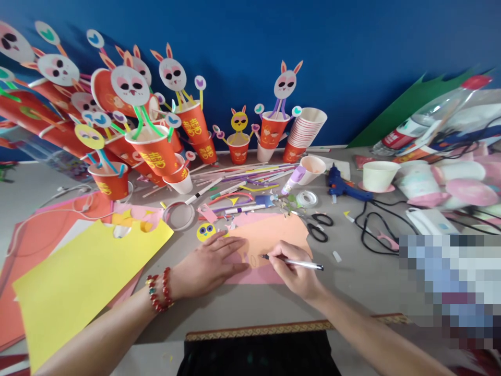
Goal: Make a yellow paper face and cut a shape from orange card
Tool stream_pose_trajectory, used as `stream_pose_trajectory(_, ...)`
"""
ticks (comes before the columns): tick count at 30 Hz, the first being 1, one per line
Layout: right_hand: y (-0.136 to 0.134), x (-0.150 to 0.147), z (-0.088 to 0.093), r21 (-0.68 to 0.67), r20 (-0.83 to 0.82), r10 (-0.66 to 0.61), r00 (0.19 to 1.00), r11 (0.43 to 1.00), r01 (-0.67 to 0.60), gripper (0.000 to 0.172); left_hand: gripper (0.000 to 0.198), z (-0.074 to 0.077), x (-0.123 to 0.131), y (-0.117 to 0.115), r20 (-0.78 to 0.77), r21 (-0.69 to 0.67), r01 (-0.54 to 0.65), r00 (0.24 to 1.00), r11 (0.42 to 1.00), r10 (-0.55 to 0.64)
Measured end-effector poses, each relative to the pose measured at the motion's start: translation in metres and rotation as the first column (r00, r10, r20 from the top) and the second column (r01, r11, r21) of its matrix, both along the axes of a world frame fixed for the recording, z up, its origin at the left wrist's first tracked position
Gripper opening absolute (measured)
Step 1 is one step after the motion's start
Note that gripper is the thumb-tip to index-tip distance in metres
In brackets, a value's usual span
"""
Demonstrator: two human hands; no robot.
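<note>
My right hand [294,269] grips a pen [303,263], its tip just over a sheet of orange paper [279,235]. Small oval outlines show on that sheet, left of the pen tip. My left hand [209,261] lies flat with fingers spread, its fingertips on the left part of the sheet. Under the orange paper is a pink sheet [254,277]. A yellow paper face [205,232] with dark eyes lies just beyond my left fingers. Black-handled scissors [319,227] rest to the right of the paper.
Red paper cups [151,156] with rabbit faces crowd the back left. Yellow paper [86,292] covers coloured sheets at left. A tape roll [307,198], glue stick [293,181], blue glue gun [344,185] and black cable [368,230] lie right of centre. A plastic bottle [426,122] leans at right.
</note>
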State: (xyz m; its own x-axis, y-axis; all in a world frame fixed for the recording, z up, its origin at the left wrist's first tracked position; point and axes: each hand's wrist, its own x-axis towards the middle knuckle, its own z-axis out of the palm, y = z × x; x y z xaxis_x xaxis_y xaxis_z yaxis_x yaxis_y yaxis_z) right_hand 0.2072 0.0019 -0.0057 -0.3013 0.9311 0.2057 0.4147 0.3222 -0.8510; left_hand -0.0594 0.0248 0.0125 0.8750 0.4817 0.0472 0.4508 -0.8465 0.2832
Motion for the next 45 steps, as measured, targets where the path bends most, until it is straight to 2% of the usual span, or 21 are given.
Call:
stream_pose_trajectory(27, 0.0001, 0.0001, -0.0012, 0.037, 0.074, 0.017, 0.997, 0.999, -0.020, 0.020, 0.043, 0.0009, 0.0008, 0.0000, -0.003, 0.001, -0.004, 1.000, 1.000, 0.004)
stream_pose_trajectory(45, -0.0003, 0.0014, -0.0045, 0.061, 0.039, 0.060, 0.997, 0.996, -0.062, 0.018, 0.045, 0.0006, -0.0002, -0.0003, -0.015, 0.003, 0.003, 1.000, 1.000, -0.003)
